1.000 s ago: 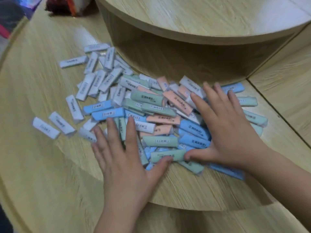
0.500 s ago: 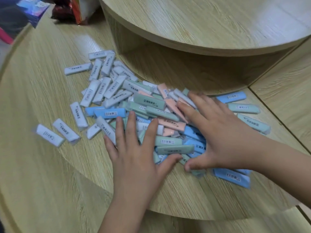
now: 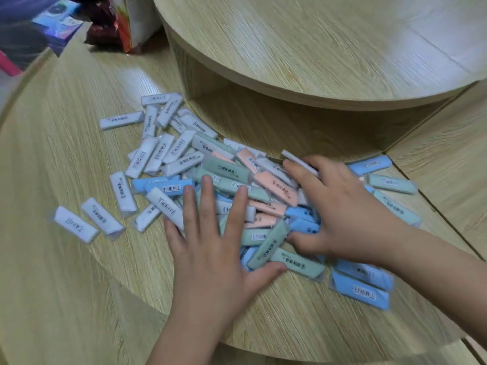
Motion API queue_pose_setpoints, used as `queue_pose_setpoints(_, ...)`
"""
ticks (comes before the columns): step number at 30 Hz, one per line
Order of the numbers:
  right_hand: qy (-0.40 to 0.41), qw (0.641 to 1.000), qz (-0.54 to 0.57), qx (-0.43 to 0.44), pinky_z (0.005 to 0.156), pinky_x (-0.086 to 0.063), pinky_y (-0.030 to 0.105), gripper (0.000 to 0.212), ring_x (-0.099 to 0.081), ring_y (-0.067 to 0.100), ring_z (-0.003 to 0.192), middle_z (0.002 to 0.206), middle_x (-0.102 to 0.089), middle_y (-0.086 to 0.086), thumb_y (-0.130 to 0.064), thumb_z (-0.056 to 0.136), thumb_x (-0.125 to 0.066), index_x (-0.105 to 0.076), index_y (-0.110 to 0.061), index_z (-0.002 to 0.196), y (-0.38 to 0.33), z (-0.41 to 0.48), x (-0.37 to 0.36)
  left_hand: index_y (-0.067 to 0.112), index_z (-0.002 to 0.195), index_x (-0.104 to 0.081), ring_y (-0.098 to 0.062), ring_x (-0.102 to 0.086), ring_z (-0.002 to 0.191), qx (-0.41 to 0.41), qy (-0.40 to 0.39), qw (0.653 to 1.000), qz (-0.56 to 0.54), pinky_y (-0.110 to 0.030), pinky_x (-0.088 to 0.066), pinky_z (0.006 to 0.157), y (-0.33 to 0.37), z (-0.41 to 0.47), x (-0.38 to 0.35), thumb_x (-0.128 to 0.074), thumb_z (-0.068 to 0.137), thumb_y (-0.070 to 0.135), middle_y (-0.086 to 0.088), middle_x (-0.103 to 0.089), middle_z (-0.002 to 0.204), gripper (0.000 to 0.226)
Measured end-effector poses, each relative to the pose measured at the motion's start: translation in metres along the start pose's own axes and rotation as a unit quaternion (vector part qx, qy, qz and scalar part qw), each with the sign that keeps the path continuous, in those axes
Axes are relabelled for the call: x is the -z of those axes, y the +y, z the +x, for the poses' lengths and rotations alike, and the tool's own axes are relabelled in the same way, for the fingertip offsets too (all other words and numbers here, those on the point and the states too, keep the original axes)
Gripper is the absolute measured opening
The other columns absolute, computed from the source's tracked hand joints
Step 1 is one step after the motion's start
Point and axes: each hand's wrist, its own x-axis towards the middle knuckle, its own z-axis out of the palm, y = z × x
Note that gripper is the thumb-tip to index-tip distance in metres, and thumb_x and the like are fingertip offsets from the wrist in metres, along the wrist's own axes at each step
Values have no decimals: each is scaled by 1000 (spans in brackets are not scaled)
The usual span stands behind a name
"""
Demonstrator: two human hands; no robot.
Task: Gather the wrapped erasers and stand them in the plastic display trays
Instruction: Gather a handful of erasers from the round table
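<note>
Together, left hand and right hand press open-palmed onto the erasers.

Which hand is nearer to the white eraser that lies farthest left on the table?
Left. The left hand lies flat on the pile, to the right of the leftmost white eraser and apart from it; the right hand is farther right, across the pile.

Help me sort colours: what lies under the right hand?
Blue erasers and a white eraser poke out from under the right hand. Whatever lies beneath its palm is covered.
</note>
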Motion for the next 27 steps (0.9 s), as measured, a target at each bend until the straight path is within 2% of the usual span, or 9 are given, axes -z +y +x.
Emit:
queue_pose_setpoints(5,-11,1000,-26,-1,105,-33,35,109,-29,19,126,139,-26,0,-76,64,-53,-7,-33,154,-4,1,-2,37,155,-22,-40,-3,152,-2,-20,1000,15,-73,-24,106,1,7,1,-35,66,96,-12,-9,166,108)
queue_pose_setpoints(10,-12,1000,-3,-15,96,-30,29,101,-30,20,120,131,-32,-1,-61,69,-62,-10,-37,153,-5,8,-1,37,152,-28,-39,-3,152,8,-15,1000,2,-72,-24,107,2,6,-1,-37,68,93,-9,-11,166,102)
queue_pose_setpoints(17,56,997,22,-56,81,-48,39,84,-43,23,110,121,-48,1,-60,77,-57,-20,-39,149,-14,15,-9,36,152,-28,-40,-5,152,12,-5,1000,-2,-71,-24,106,3,6,-3,-35,71,91,-9,-13,166,98)
queue_pose_setpoints(20,60,996,14,-61,77,-48,39,83,-47,24,108,117,-51,2,-58,79,-59,-18,-41,149,-15,20,-8,35,152,-30,-40,-4,152,14,-5,1000,1,-72,-24,106,4,6,-3,-35,72,90,-9,-14,166,96)
queue_pose_setpoints(27,67,996,12,-54,74,-50,36,79,-56,24,101,109,-55,1,-61,76,-62,-25,-43,144,-12,22,-2,34,151,-30,-40,-4,152,21,2,1000,0,-73,-25,106,8,7,-4,-39,72,88,-10,-16,165,97)
